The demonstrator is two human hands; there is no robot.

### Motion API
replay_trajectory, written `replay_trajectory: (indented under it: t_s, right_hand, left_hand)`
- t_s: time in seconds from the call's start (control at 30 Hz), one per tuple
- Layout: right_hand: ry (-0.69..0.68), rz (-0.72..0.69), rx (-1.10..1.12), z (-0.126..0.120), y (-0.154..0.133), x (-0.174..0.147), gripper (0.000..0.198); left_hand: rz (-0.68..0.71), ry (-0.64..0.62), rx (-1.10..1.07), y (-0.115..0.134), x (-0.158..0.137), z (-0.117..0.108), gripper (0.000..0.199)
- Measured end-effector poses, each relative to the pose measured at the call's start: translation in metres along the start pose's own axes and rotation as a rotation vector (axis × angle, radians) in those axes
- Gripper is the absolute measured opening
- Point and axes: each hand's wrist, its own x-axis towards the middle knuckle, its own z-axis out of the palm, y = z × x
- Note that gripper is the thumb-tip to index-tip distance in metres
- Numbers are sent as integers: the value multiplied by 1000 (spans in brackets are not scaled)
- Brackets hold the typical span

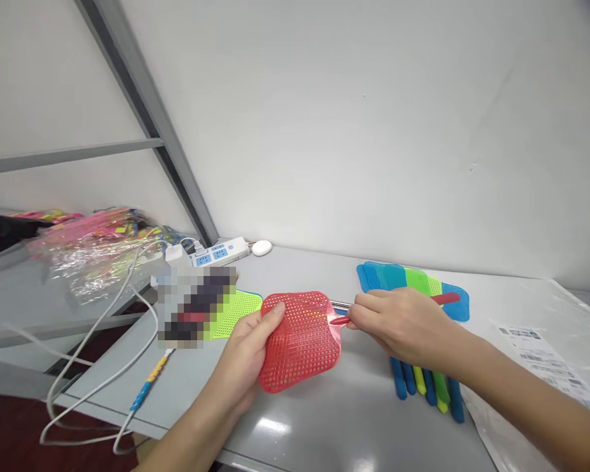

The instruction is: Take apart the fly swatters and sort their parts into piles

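A red fly swatter point(299, 347) with a meshed square head is held up over the table by both hands. My left hand point(248, 354) pinches the left edge of its head, thumb on top. Closed round the handle near the neck is my right hand point(398, 321); the handle's red end sticks out on its far side. Beyond the right hand lies a row of blue and green fly swatters point(417, 282), partly covered by that hand, their handle ends pointing toward me. A yellow-green fly swatter point(238, 311) lies behind my left hand. Silver rods show behind the red neck.
On the grey table point(319, 419) stand a white power strip point(221, 252) and a white oval device point(261, 248). White cables point(103, 387) hang at the left edge. Plastic-wrapped goods point(103, 242) fill the left shelf. A labelled plastic bag point(545, 360) lies at right.
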Motion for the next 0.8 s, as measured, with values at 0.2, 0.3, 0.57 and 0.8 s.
replay_trajectory:
  t_s: [0.2,0.3,0.57,0.8]
  right_hand:
    - [-126,-30,-36,-19,0,8,19]
    - [-126,-48,-51,-29,-7,1,20]
    - [-117,-104,-34,-39,-33,-18,23]
    - [-74,-110,100,-26,-31,-10,24]
  left_hand:
    - [-77,-19,-67,11,4,1,26]
    - [-96,-142,-36,16,-9,1,28]
    - [-144,-356,175,5,-48,-10,35]
    - [27,-418,319,16,-53,-17,39]
